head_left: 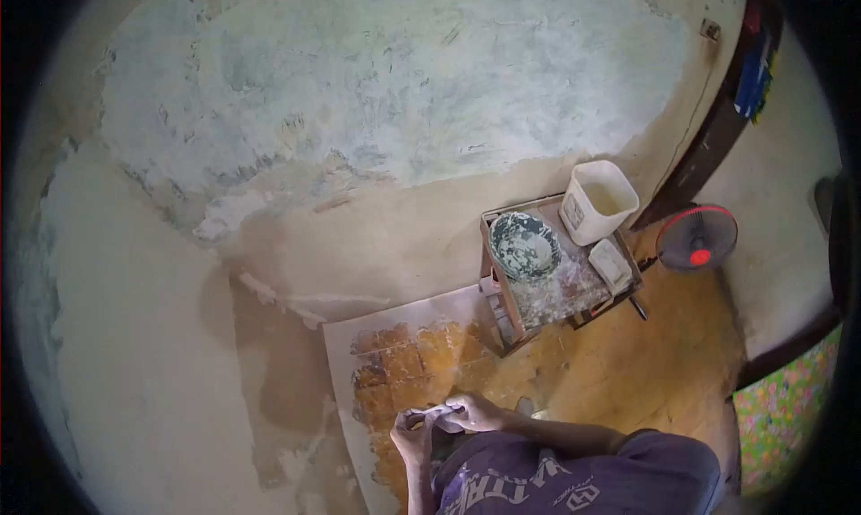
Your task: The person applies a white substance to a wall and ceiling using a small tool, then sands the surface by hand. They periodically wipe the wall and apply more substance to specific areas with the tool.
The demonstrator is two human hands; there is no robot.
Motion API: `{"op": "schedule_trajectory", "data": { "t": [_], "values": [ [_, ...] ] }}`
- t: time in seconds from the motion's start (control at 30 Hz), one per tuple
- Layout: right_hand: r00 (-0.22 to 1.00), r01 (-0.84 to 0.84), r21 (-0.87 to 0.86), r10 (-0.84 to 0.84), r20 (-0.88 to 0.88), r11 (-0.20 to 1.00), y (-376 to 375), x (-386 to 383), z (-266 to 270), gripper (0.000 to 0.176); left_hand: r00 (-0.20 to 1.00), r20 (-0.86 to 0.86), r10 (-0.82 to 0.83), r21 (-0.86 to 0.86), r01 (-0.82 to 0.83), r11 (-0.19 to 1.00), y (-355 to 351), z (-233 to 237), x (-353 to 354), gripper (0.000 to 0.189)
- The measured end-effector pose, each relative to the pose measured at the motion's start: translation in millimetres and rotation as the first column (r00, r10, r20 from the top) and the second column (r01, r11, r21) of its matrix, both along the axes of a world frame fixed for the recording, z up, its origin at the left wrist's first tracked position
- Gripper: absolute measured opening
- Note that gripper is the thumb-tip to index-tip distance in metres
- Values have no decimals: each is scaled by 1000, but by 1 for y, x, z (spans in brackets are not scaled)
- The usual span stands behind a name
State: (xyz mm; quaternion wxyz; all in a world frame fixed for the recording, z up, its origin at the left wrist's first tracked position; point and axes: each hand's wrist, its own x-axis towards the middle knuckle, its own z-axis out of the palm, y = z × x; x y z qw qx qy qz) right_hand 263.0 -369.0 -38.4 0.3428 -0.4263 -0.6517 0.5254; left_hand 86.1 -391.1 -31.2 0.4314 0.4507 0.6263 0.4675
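Observation:
Both of my hands are close together in front of my chest, low in the view. My left hand (413, 436) is closed in a pinch, with thumb and fingers curled toward the other hand. Between the two hands is a small, thin, pale piece (434, 411), whose kind I cannot make out. My right hand (475, 412) comes in from the right and is closed on the other end of it. The fingers look dusted with white. Below them is the tiled floor.
A low table (574, 304), smeared white, stands by the patched wall (386, 76). It holds a dark, white-smeared basin (525, 246), a white bucket (599, 201) and a small white tub (612, 266). Right of it is a fan (698, 237). A pale sheet (336, 380) edges the orange tiles.

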Motion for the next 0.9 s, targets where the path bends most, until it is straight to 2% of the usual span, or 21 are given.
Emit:
{"op": "schedule_trajectory", "data": {
  "t": [0.03,0.1,0.13,0.17,0.2,0.27,0.3,0.37,0.4,0.43,0.5,0.6,0.63,0.67,0.73,0.8,0.87,0.9],
  "values": [
    [999,-5,49,3,47,999,5,-14,-21,21,999,28,-42,-9,43,999,8,0,-17,16],
    [998,-56,-34,57,39,998,18,-29,-3,18,988,81,-128,-29,131,991,23,-1,-50,14],
    [996,-80,-74,83,35,994,24,-34,3,17,978,7,-209,-67,209,976,35,1,-65,15],
    [998,-67,21,67,-3,998,28,-42,-11,21,954,-61,-292,-109,284,952,48,5,-79,16],
    [999,-7,-5,7,41,1000,31,-48,-8,21,918,-124,-376,-157,356,921,60,7,-88,17],
    [986,115,-60,-106,129,992,36,-58,0,22,882,-154,-445,-119,430,895,85,11,-89,23],
    [977,154,-22,-148,152,988,40,-59,2,22,862,-174,-475,-106,464,880,97,13,-90,26],
    [955,287,-182,-295,-18,940,43,-58,23,21,825,-209,-524,-8,535,845,117,-3,-84,30],
    [925,334,-261,-368,-97,906,49,-57,31,21,808,-229,-543,46,566,823,132,5,-78,32],
    [906,406,-151,-419,-61,901,57,-53,25,19,703,-299,-646,-111,646,755,143,16,-76,37],
    [849,526,72,-528,16,847,76,-34,0,16,763,-288,-579,83,622,778,164,16,-60,40],
    [752,617,277,-656,68,737,123,7,-17,17,772,-196,-604,223,635,739,200,-1,-59,43],
    [712,681,219,-702,25,699,144,21,-31,18,761,-161,-628,248,647,720,214,-6,-62,44],
    [669,736,155,-743,-17,659,166,33,-41,19,776,-185,-602,220,630,745,224,-5,-65,43],
    [565,723,436,-822,74,536,213,60,18,21,803,-243,-544,171,587,791,244,5,-68,41],
    [498,864,223,-831,-247,452,286,92,-18,19,836,-265,-480,128,524,842,261,12,-72,39],
    [291,927,269,-954,-71,263,341,120,28,16,856,-275,-439,88,477,875,287,10,-79,38],
    [213,915,364,-975,-69,174,374,138,19,13,862,-269,-430,59,461,886,298,6,-84,38]
  ]
}}
